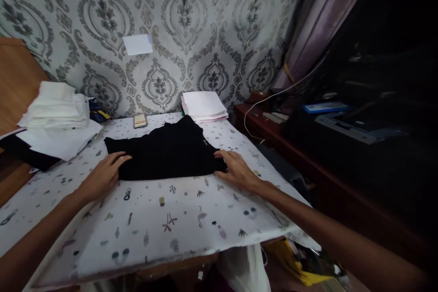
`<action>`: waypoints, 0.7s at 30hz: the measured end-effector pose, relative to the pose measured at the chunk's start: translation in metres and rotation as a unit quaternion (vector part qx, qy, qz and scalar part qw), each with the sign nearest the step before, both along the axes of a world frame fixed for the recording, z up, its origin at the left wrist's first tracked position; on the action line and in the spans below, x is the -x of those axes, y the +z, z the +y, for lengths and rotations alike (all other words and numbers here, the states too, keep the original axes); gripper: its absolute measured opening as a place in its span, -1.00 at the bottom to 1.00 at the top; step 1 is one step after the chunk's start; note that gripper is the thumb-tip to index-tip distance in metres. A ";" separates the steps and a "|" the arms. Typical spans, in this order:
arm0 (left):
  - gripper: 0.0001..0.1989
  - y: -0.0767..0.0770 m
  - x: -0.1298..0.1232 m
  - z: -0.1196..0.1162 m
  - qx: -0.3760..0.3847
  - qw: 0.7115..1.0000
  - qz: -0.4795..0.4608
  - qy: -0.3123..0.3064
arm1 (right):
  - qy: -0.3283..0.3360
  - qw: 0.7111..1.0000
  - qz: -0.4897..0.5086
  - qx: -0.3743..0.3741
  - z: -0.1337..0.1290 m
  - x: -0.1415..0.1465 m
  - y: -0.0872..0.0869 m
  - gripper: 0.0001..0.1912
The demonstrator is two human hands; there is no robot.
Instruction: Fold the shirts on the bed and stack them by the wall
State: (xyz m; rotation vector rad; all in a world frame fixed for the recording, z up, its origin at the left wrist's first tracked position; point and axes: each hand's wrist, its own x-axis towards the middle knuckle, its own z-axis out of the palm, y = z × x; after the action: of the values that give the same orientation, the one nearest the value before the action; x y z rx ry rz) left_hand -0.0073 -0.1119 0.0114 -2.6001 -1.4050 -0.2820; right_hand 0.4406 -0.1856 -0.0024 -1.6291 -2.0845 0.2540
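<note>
Across the middle of the table [185, 242], on its white printed cover, lies a black garment [167, 157], apparently spread flat, its near edge almost straight and its far edge rising to a peak. The left hand [108, 171] rests at the garment's left end, fingers extended and fairly close together over the cloth; whether any fabric is pinched beneath cannot be determined. The right hand [234, 169] is at the right end, part open, thumb and fingers apart with black cloth showing between them; no closed grip is evident.

Handling assessment: the garment is judged light, soft and limp, not fragile, and likely to crease or drag if pulled from one point. Slipperiness cannot be established. Suitable holds are the two ends of the near edge, taken together between thumb and fingers with even tension. The small light mark [205, 142] near the right-hand slope is best left ungripped. Beyond the garment stands a white stack [204, 104], near its peak.
</note>
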 end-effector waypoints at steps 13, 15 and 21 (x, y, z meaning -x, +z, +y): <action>-0.57 0.036 -0.012 -0.007 0.111 0.969 0.220 -0.017 | 0.084 0.994 -0.048 0.048 0.003 0.007 0.016 -0.90; -0.63 0.040 -0.004 -0.020 0.093 0.966 0.242 -0.010 | 0.117 0.992 -0.040 0.033 -0.004 0.007 0.015 -0.92; -0.49 0.027 0.035 -0.060 0.082 0.964 0.245 0.069 | 0.160 0.987 0.008 0.023 -0.026 -0.001 0.010 -0.87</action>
State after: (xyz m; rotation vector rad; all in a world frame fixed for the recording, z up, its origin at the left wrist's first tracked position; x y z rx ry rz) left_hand -0.0420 -0.1719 0.0383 -2.4311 -1.4546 0.4853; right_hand 0.4416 -0.2118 0.0075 -1.3040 -2.3389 0.4216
